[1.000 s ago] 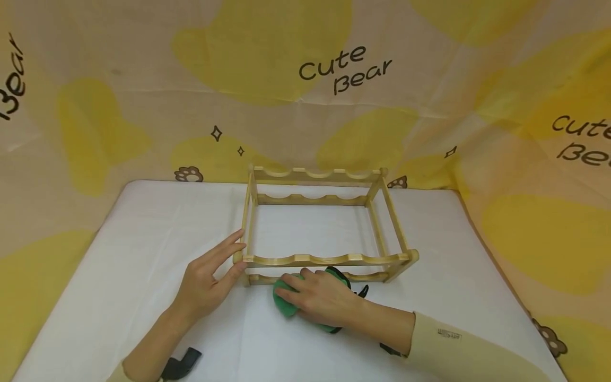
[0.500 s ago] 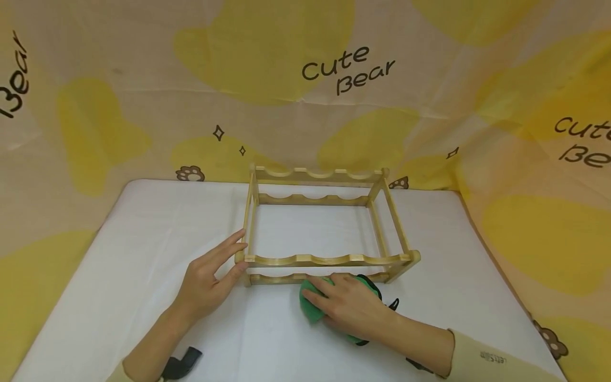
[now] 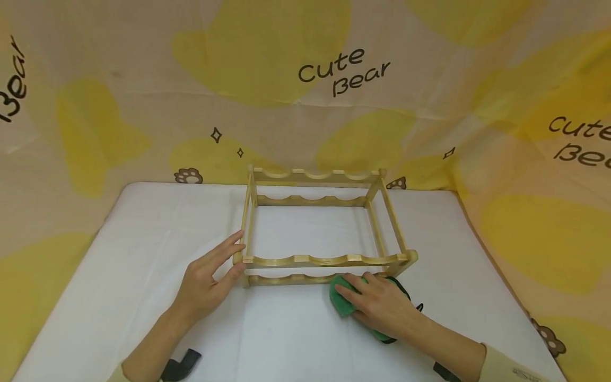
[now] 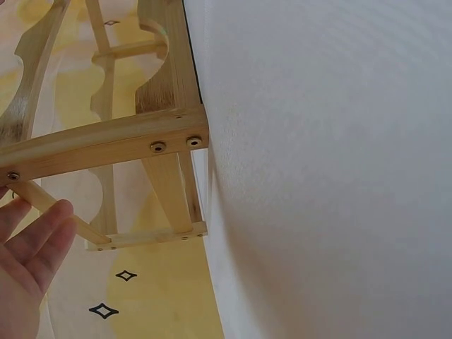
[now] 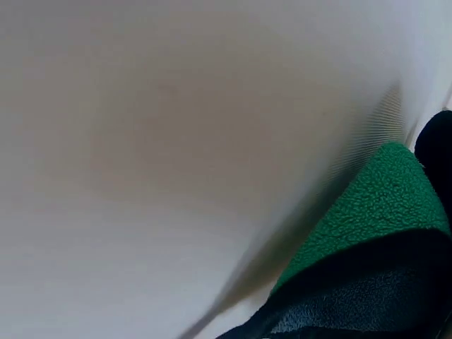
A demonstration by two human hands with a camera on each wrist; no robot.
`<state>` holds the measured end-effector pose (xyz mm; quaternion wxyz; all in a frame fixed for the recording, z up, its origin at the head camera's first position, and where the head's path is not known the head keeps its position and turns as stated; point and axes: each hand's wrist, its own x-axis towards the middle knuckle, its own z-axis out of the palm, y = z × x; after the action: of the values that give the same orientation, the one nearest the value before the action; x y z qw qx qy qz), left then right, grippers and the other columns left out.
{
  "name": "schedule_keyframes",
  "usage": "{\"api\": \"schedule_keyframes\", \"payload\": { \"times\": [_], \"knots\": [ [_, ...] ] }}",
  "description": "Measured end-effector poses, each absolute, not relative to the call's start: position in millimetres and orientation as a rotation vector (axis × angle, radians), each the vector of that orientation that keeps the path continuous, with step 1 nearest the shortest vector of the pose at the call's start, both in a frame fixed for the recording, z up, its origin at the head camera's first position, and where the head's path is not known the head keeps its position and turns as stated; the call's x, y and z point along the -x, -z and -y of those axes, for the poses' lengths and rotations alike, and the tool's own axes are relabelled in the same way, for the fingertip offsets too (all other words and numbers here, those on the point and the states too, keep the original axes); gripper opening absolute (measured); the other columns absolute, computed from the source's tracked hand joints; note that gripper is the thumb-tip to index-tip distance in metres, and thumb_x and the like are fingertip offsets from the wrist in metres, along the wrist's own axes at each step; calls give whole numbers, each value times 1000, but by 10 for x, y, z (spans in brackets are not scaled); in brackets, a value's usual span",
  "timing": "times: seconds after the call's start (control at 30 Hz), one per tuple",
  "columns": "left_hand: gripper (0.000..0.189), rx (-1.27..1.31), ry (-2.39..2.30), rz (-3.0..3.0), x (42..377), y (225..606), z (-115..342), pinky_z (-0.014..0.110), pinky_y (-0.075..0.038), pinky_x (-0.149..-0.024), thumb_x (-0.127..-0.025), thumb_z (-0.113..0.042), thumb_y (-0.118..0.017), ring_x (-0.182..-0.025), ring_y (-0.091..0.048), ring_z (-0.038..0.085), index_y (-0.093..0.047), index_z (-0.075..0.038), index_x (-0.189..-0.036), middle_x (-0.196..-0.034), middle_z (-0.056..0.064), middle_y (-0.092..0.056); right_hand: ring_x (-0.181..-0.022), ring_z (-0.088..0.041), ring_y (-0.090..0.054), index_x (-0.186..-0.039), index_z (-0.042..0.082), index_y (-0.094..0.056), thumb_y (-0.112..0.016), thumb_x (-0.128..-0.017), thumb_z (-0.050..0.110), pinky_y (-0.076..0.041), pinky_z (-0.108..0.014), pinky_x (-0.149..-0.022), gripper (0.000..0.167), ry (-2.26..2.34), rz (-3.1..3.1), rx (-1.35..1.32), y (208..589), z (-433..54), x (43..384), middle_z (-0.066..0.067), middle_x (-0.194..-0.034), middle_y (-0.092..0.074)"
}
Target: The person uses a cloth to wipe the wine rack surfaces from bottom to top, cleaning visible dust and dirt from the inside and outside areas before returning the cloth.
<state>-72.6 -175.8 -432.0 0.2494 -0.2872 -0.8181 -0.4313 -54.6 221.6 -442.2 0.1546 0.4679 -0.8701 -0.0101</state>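
Observation:
A pale wooden wine rack with scalloped rails stands on the white table, its long side toward me. At its front left corner my left hand holds the frame, fingers along the side and thumb at the front. The left wrist view has the fingertips against a thin wooden bar, close to the screwed end piece. My right hand grips a green fleecy cleaning cloth with black edging and a small black loop. The cloth is up against the lower front rail, toward its right end; its black-edged side fills the right wrist view's corner.
A yellow and beige printed curtain hangs behind the table and along both sides. The white tabletop reaches out left and right of the rack. A black curved piece shows beside my left wrist.
My right hand has slid to the right with the green cloth, from the middle of the lower front rail to near its right end. The left hand and the rack have stayed put.

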Motion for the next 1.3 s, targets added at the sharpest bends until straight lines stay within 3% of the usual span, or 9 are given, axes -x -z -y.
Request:
{"api": "schedule_keyframes", "payload": {
  "times": [0.37,0.63,0.93,1.0,1.03,1.1,1.17,1.23,1.3],
  "knots": [
    [34,799,1167,2221,732,4348,1743,19,-45,-110,-91,-6,-77,-128,-65,22,-72,-3,-124,-143,16,-64,-101,-31,-69,-127,13,-74,-99,-65,30,-62,-36,-61,69,65,2523,-1245,4468,-2638,446,-12,-125,-70],
    [36,783,1166,2231,718,4356,1757,19,-45,-110,-89,-4,-77,-129,-64,22,-72,-2,-124,-143,17,-64,-82,-23,-63,-122,11,-77,-101,-59,34,-54,-29,-51,72,73,2486,-1244,4470,-2924,438,-13,-126,-71],
    [33,796,1169,2213,728,4350,1757,20,-45,-111,-92,-7,-76,-130,-63,22,-72,-1,-124,-144,15,-63,-81,-24,-62,-126,9,-74,-96,-58,32,-52,-27,-51,76,33,2433,-1297,4427,-3060,470,-15,-128,-70],
    [34,794,1170,2217,727,4344,1760,20,-45,-111,-91,-6,-76,-130,-63,22,-71,-2,-125,-144,15,-63,-81,-25,-62,-128,8,-73,-92,-63,33,-52,-27,-51,72,16,2411,-1311,4394,-3080,485,-16,-128,-70],
    [34,794,1169,2216,728,4341,1762,20,-45,-111,-91,-6,-76,-130,-63,23,-71,-2,-125,-144,15,-63,-81,-25,-62,-128,8,-73,-88,-73,35,-52,-27,-51,63,13,2397,-1314,4378,-3087,494,-16,-129,-70],
    [35,793,1170,2219,728,4339,1764,20,-45,-111,-91,-5,-76,-130,-63,23,-71,-3,-125,-144,16,-63,-80,-25,-61,-128,8,-72,-72,-95,39,-51,-27,-52,45,-6,2364,-1317,4341,-3098,509,-16,-129,-70],
    [34,795,1171,2219,730,4338,1764,20,-45,-111,-91,-6,-76,-130,-63,22,-71,-2,-125,-144,16,-63,-79,-25,-61,-127,7,-73,-50,-110,42,-52,-28,-52,45,-37,2330,-1322,4299,-3105,520,-16,-128,-70],
    [32,800,1172,2212,733,4339,1764,20,-45,-111,-93,-8,-76,-130,-63,22,-71,-1,-124,-144,16,-63,-79,-25,-61,-125,8,-73,-29,-114,44,-52,-29,-53,58,-39,2302,-1320,4254,-3114,523,-15,-126,-71],
    [31,803,1171,2209,735,4341,1764,20,-45,-111,-95,-12,-75,-131,-63,21,-71,0,-124,-144,16,-63,-79,-25,-62,-124,7,-73,-29,-113,41,-53,-30,-55,56,-37,2288,-1318,4203,-3127,521,-14,-125,-71]
  ]
}}
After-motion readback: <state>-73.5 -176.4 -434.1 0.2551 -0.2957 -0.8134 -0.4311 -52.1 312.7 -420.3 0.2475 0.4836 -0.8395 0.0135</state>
